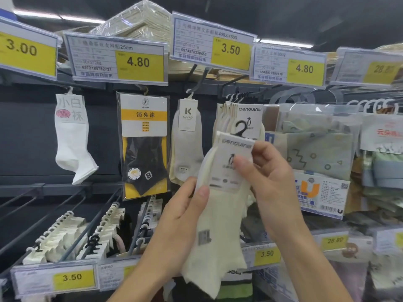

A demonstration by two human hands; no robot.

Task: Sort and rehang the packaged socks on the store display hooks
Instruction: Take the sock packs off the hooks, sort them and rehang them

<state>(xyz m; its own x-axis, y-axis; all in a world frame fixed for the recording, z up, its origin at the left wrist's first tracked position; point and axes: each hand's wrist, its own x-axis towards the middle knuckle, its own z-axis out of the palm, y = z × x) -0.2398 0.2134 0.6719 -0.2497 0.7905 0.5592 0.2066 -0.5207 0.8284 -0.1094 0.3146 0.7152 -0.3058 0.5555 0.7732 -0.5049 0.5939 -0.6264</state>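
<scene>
I hold a cream sock pair (220, 227) with a white Penguin card and a black plastic hook (239, 127) in front of the display. My left hand (185, 216) grips the sock's left edge, thumb on its front. My right hand (266, 171) pinches the card, thumb across its face. Behind it hangs a row of matching Penguin sock packs (248, 118) on a display hook (237, 97).
Other socks hang to the left: a white sock (73, 138), a black bagged pair (145, 144), a KUN AO pair (186, 136). Bagged multi-packs (316, 149) fill the right. Price tags (139, 62) line the shelf edge above. Lower hooks (65, 232) carry more packs.
</scene>
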